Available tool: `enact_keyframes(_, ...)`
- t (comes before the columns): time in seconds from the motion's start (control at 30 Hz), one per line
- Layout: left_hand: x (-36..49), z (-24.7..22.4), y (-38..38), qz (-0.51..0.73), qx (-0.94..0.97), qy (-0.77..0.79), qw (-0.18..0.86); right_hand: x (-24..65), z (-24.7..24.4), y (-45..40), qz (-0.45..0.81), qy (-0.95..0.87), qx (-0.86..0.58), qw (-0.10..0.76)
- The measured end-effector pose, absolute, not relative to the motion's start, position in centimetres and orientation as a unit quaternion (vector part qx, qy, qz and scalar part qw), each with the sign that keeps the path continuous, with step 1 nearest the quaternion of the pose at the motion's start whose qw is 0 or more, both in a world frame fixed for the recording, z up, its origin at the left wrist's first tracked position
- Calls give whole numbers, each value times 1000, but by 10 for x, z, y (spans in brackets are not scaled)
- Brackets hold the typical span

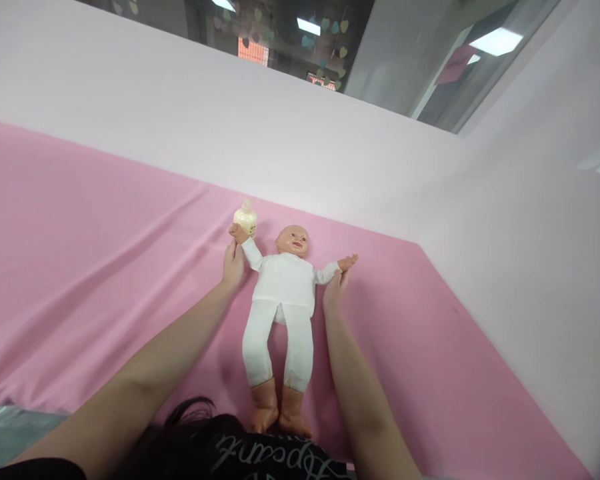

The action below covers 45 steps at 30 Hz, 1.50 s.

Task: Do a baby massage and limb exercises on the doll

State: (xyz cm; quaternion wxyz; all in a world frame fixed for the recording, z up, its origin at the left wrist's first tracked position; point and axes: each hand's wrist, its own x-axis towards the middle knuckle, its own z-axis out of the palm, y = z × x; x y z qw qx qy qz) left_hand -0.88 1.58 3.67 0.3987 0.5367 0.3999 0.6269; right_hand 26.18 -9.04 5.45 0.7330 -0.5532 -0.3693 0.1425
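Observation:
A baby doll (284, 283) with a white cloth body lies on its back on the pink cloth, head toward the wall and feet near my shirt. Its arms are spread out to both sides. My left hand (234, 263) is closed on the doll's arm at the left of the picture, just below its raised little hand. On the other side, my right hand (336, 290) is closed on the doll's other arm near the wrist. A pale yellow bottle (245, 217) stands behind the doll's hand on the left.
The pink cloth (105, 220) has long folds on the left. A white wall (180, 100) rises behind it and another stands at the right. Above the back wall is a window (300, 40) with heart stickers.

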Motion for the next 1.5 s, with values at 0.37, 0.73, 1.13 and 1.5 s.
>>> enact_keyframes(0.37, -2, 30, 12, 583, 613, 404, 348, 256, 51, -93, 141, -448, -508, 722)
enact_keyframes(0.73, 4, 32, 8, 556, 684, 390, 269, 254, 50, -98, 103, -573, -572, 578)
enact_keyframes(1.13, 10, 19, 13, 559, 722, 338, 229, 260, 39, -90, 93, -606, -575, 542)
enact_keyframes(1.5, 9, 19, 13, 544, 729, 346, 231, 261, 33, -83, 79, -611, -583, 529)
